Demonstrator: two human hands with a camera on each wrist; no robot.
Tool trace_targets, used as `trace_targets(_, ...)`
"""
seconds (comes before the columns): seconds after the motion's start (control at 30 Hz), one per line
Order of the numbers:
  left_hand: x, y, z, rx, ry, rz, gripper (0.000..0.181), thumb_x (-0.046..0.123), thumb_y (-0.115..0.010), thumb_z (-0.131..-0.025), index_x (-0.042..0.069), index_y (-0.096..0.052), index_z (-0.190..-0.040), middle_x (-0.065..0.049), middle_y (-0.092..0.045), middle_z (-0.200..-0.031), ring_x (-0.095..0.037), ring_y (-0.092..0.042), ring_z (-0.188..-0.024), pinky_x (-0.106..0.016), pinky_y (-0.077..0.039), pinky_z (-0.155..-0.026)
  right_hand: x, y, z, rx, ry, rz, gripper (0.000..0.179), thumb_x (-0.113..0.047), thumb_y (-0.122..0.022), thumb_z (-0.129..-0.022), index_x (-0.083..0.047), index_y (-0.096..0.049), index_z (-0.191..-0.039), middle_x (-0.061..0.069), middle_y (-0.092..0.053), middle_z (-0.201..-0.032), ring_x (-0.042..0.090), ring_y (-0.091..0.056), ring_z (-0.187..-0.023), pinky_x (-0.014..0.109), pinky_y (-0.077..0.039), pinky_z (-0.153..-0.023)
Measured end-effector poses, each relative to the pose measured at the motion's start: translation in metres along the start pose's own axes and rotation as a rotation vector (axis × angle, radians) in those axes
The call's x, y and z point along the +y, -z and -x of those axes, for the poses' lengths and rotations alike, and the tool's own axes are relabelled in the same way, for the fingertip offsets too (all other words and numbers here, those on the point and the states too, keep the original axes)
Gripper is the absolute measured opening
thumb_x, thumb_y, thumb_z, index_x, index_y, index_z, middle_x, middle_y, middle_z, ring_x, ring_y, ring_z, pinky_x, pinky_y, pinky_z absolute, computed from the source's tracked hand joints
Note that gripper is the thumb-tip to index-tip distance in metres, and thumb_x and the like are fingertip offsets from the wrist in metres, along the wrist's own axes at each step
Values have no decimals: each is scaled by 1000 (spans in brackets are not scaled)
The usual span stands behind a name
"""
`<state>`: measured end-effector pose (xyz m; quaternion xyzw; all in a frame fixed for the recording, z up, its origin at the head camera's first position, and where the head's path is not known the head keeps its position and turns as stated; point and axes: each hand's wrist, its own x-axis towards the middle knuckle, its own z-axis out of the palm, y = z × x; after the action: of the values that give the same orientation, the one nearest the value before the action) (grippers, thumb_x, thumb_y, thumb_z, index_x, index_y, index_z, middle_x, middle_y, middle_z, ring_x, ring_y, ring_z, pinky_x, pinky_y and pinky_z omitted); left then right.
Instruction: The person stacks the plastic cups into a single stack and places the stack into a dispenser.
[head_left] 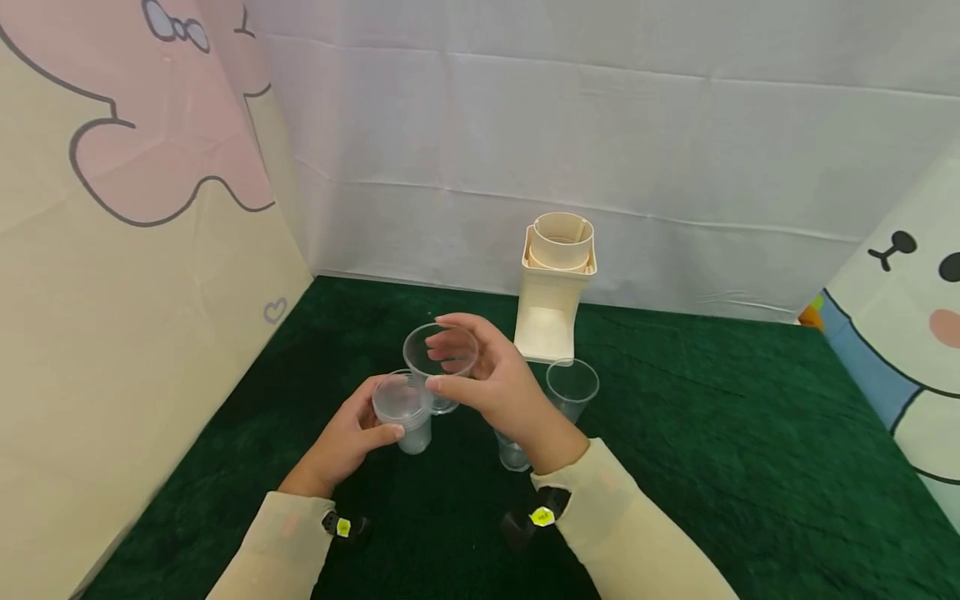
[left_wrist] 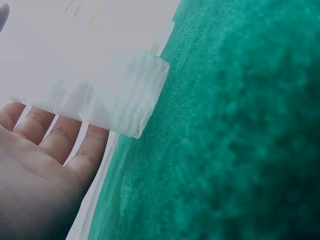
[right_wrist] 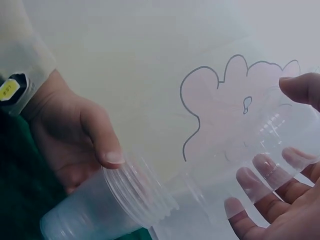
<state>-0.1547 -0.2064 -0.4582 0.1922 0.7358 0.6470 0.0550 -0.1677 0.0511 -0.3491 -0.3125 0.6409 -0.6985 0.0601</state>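
A nested stack of clear plastic cups (head_left: 412, 435) is gripped by my left hand (head_left: 337, 442), its rims facing up in the head view. My right hand (head_left: 495, 383) holds a single clear plastic cup (head_left: 422, 367) between thumb and fingers, just above and right of the stack. In the right wrist view, the thumb of the left hand (right_wrist: 75, 130) lies by the ridged rims of the stack (right_wrist: 135, 190). The base of the single cup is close to those rims; whether they touch I cannot tell. The left wrist view shows the stack's rims (left_wrist: 142, 95) pale and washed out.
Behind my right wrist stands a clear cup (head_left: 572, 383) on the green cloth (head_left: 712, 433). Another clear cup bottom (head_left: 514, 457) shows beside that wrist, mostly hidden. A cream plastic holder (head_left: 547, 317) with a round top stands at the back, near the white curtain (head_left: 480, 150).
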Motion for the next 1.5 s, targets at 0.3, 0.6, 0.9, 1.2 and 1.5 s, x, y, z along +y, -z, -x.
trace_targets(0.3, -1, 2, 0, -25, -13, 56, 60, 5, -64, -97, 6, -38, -151, -17, -47, -142, -24, -56, -124, -30, -49, -102, 0, -3, -15, -9, 0, 71, 62, -7, -74, -90, -11, -48, -147, 15, -62, -135, 27, -59, -124, 52, -44, -108)
trace_targets(0.6, -3, 2, 1, -39, -41, 87, 59, 2, -61, -97, 7, -38, -151, -11, -50, -140, -21, -57, -124, -30, -49, -102, 8, -8, -20, -52, -49, 235, 66, -17, -77, -92, -16, -45, -150, 6, -62, -138, 19, -59, -126, 41, -46, -107)
trace_targets(0.9, -2, 1, -1, -37, -42, 74, 58, 3, -61, -98, 6, -37, -151, -13, -50, -141, -21, -57, -124, -29, -49, -102, 11, -12, -24, -47, -52, 207, 66, -18, -76, -92, -15, -45, -151, 7, -61, -139, 20, -59, -126, 50, -45, -108)
trace_targets(1.2, 0, 0, -1, -24, -6, 34, 61, 6, -62, -98, 6, -35, -152, -15, -47, -145, -20, -55, -127, -27, -47, -104, 14, -16, -31, -44, -75, 178, 65, -17, -74, -94, -15, -43, -152, 10, -59, -141, 20, -57, -127, 39, -47, -107)
trace_targets(1.5, 0, 2, 0, -28, 6, 40, 63, 5, -63, -97, 8, -34, -153, -15, -46, -148, -19, -54, -129, -27, -46, -104, 17, -24, -35, -41, -100, 160, 67, -19, -74, -95, -15, -42, -153, 8, -59, -141, 19, -57, -126, 36, -48, -106)
